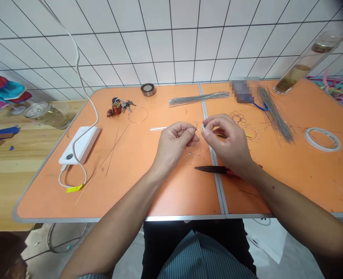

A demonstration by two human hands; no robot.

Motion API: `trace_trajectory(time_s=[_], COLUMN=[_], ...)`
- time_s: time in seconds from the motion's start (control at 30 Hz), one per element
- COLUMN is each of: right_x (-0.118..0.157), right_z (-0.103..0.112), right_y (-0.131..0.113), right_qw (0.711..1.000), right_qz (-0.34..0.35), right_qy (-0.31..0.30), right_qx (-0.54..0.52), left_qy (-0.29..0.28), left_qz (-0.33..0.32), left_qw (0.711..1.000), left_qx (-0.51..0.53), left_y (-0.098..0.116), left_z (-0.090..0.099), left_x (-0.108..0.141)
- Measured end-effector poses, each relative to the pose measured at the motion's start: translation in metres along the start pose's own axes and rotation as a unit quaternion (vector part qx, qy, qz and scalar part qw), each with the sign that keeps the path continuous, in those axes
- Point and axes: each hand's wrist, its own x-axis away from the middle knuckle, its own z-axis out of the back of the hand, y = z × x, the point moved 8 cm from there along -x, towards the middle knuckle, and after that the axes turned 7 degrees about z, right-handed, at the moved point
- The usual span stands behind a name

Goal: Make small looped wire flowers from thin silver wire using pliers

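Note:
My left hand [175,142] is closed, thumb and forefinger pinching a thin copper-coloured wire [198,124] bent into small loops. Just to its right, my right hand [231,141] is also closed in a pinch at the wire's other side; the exact spot it grips is too fine to make out. Below the fingers, more looped thin wire [193,156] hangs or lies near the table surface; I cannot tell which. Dark-jawed pliers [210,169] lie under my right wrist, their handles partly hidden. Flower-shaped wire pieces [237,117] rest beyond my right hand.
On the orange table [131,186] are a white power bank [80,145] with a cable, keys [122,105], a tape roll [148,89], wire bundles [199,99] [276,114], and a white ring [322,139]. A tilted-looking glass cylinder [305,66] stands at the back right.

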Motion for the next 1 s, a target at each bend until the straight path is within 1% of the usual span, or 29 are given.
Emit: trace_trajectory(time_s=[0.07, 0.13, 0.23, 0.33, 0.43, 0.57, 0.8, 1.0], right_x=[-0.002, -0.002, -0.001, 0.0, 0.0, 0.0, 0.002, 0.003], right_z=[0.0, -0.004, -0.005, -0.01, -0.014, -0.014, -0.014, -0.016], right_y=[0.01, 0.02, 0.03, 0.032, 0.027, 0.024, 0.032, 0.035], right_qw=[0.996, 0.987, 0.973, 0.962, 0.952, 0.95, 0.953, 0.94], right_qz=[-0.068, -0.123, -0.165, -0.179, -0.185, -0.189, -0.201, -0.227], right_qy=[-0.003, -0.014, -0.013, -0.043, -0.079, -0.085, -0.078, -0.093], right_qx=[-0.05, -0.106, -0.163, -0.201, -0.23, -0.233, -0.211, -0.236], left_qy=[-0.013, -0.023, -0.032, -0.042, -0.052, -0.054, -0.056, -0.05], left_qz=[0.003, 0.0, -0.005, -0.004, -0.001, -0.007, -0.028, -0.028], left_qw=[1.0, 1.0, 0.999, 0.999, 0.998, 0.998, 0.997, 0.997], left_qx=[-0.01, -0.02, -0.021, -0.018, -0.033, -0.044, -0.054, -0.06], left_y=[-0.002, -0.003, -0.002, -0.003, -0.005, -0.008, -0.006, -0.006], left_z=[-0.003, -0.006, -0.008, -0.009, -0.01, -0.009, -0.012, -0.01], left_x=[0.001, 0.002, 0.003, 0.003, 0.002, 0.001, 0.002, 0.001])
